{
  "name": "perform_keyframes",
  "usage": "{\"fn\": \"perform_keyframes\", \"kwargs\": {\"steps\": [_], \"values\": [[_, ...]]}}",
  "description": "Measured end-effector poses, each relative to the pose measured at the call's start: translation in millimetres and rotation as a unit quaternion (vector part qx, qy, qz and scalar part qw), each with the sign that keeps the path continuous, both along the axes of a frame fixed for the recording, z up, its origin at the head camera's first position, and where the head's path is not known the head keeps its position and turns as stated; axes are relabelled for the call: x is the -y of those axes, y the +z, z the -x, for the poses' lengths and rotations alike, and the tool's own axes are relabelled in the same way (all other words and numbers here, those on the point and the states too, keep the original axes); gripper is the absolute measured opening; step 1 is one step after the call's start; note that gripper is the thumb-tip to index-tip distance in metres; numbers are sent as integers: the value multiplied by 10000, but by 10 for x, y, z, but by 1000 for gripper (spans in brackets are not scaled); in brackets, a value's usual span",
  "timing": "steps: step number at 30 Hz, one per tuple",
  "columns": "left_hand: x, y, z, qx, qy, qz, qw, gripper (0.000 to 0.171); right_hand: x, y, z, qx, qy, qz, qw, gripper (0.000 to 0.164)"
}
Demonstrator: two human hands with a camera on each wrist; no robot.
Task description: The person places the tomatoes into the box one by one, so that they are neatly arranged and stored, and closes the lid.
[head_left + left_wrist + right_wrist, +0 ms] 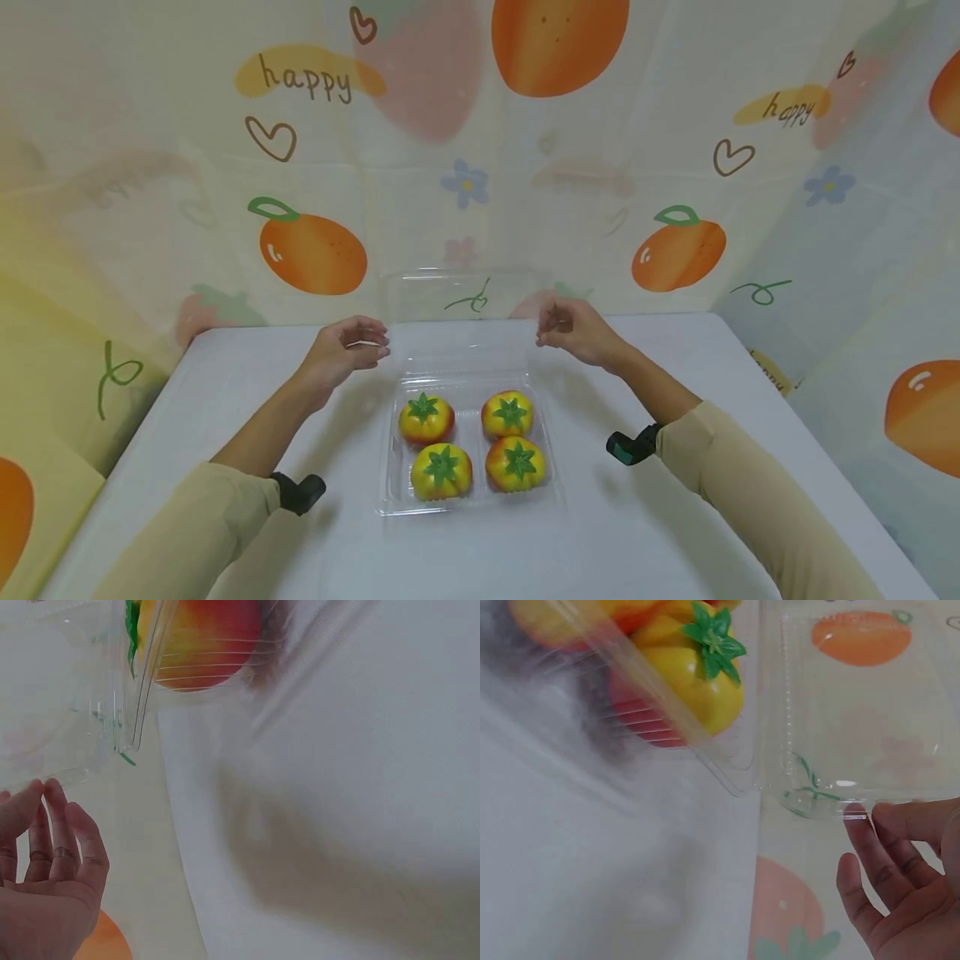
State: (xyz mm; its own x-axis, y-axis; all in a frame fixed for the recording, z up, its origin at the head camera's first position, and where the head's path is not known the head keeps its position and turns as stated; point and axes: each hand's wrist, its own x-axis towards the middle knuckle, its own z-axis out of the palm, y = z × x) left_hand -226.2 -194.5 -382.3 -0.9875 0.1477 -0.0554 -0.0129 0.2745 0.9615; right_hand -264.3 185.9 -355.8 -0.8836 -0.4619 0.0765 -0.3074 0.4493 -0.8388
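A clear plastic clamshell box (386,492) lies on the table with its hinged lid (465,333) standing raised at the back. Inside the base sit several yellow-and-red, tomato-like fruits (441,472) with green leafy tops, one (697,690) plainly seen in the right wrist view. My left hand (341,354) pinches the lid's left edge between thumb and fingertips. On the opposite edge, the thumb and index finger of my right hand (577,332) pinch the lid, while its other fingers (859,896) stay apart from it.
A white cloth covers the table (480,558). Behind it and along the sides hangs a curtain (420,208) printed with fruit, hearts and flowers. Each wrist carries a small black camera, one on the left (300,493) and one on the right (633,446).
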Motion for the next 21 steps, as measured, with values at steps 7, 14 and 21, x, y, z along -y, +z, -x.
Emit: {"fn": "perform_keyframes", "kwargs": {"steps": [7, 14, 21], "values": [[46, -14, -68, -265, -291, 247, 9989, 26, -55, -28, -95, -163, 326, 213, 9991, 7], [98, -19, -136, -377, -580, 425, 9967, 21, -105, -69, -208, -532, 495, -22, 9974, 8], [141, -23, -215, -477, -906, 538, 9933, 20, -141, -90, -303, -621, 540, -516, 9953, 18]]}}
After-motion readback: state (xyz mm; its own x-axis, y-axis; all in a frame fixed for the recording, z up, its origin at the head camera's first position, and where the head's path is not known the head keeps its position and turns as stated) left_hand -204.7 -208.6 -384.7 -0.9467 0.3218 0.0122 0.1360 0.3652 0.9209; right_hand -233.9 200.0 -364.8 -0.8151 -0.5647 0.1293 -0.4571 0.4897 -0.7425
